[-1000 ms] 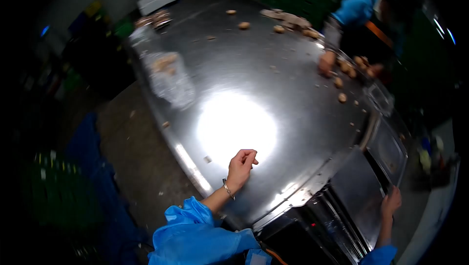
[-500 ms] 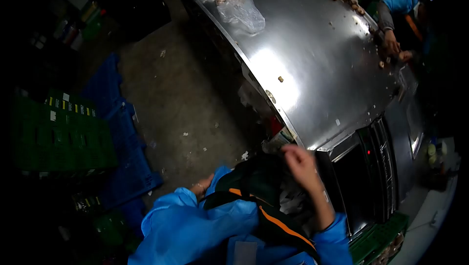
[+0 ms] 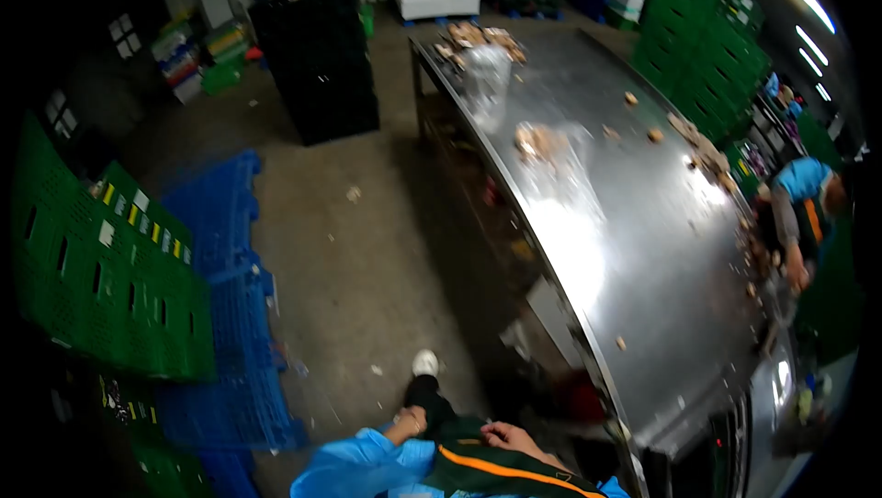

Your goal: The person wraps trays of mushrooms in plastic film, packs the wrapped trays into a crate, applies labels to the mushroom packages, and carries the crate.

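Both hands point(image 3: 407, 423) point(image 3: 516, 440) near waist — floor point(image 3: 349, 277) between table edge point(image 3: 589, 335), pallets point(image 3: 243, 314)

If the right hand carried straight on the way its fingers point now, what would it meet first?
Likely the left hand, roughly across from the right hand. The dark trouser leg shows between them but seems lower; depth is unclear.

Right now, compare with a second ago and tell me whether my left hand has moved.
Yes: the left hand has moved left, from over the metal table to beyond its left edge.
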`<state>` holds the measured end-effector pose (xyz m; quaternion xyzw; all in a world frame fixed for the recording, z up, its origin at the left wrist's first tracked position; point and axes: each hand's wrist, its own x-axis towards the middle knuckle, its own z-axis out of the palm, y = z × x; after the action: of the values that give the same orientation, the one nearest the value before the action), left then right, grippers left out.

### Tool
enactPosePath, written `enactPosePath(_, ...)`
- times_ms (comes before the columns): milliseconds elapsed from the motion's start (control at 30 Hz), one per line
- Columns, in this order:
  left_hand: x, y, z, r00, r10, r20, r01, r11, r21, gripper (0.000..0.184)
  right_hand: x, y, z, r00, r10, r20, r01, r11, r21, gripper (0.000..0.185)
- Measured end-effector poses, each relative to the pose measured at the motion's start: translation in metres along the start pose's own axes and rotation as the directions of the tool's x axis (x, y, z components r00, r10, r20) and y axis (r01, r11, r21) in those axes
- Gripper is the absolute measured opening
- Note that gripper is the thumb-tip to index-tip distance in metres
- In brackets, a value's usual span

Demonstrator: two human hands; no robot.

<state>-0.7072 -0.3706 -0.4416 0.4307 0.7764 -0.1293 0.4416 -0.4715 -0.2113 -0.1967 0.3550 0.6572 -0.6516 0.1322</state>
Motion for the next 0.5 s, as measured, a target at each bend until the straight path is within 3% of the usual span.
enactPosePath(33,-0.020,0.018,-0.059,1.000,0.007,0.016,-0.007,0.999,0.045,0.029,0.028,-0.052,-0.002,0.999,-0.047,-0.007,0.045,0.982,-0.186,0.033)
enactPosePath(67,-0.012,0.001,-0.081,0.997,-0.038,-0.074,0.028,0.991,-0.134,0.029,0.066,-0.075,-0.001,0.984,-0.172,0.036,0.173,0.912,-0.372,0.032)
enactPosePath(133,-0.018,-0.025,-0.161,0.992,-0.023,-0.122,-0.018,0.945,-0.326,0.027,0.091,-0.172,-0.011,0.934,-0.353,0.065,0.352,0.865,-0.359,0.028)
enactPosePath(167,0.001,-0.046,-0.178,0.987,-0.129,-0.097,0.079,0.911,-0.406,0.022,0.107,-0.196,-0.016,0.926,-0.374,0.043,0.371,0.886,-0.277,0.027)
enactPosePath(200,0.021,-0.070,-0.201,0.993,-0.012,-0.119,-0.009,0.985,-0.174,0.021,0.120,-0.212,-0.021,0.952,-0.305,-0.024,0.304,0.952,-0.037,0.026)
enactPosePath(267,0.061,-0.105,-0.253,0.972,0.228,-0.061,-0.197,0.928,0.317,0.020,0.145,-0.218,-0.036,0.966,-0.229,-0.120,0.243,0.964,0.113,0.025)
enactPosePath(367,0.087,-0.081,-0.358,0.796,0.225,-0.562,-0.355,0.926,-0.132,0.026,0.174,-0.194,-0.066,0.959,-0.173,-0.224,0.209,0.966,0.150,0.022)
enactPosePath(433,0.089,-0.022,-0.450,0.931,-0.127,-0.343,-0.150,0.722,-0.675,0.031,0.186,-0.196,-0.088,0.977,-0.079,-0.198,0.124,0.966,0.228,0.022)
enactPosePath(467,0.093,0.004,-0.478,0.832,-0.078,-0.549,-0.311,0.755,-0.577,0.041,0.195,-0.199,-0.098,0.983,-0.034,-0.183,0.083,0.960,0.269,0.022)
enactPosePath(500,0.128,0.018,-0.492,0.861,-0.032,-0.507,-0.333,0.718,-0.611,0.042,0.206,-0.205,-0.107,0.984,-0.040,-0.176,0.093,0.949,0.303,0.023)
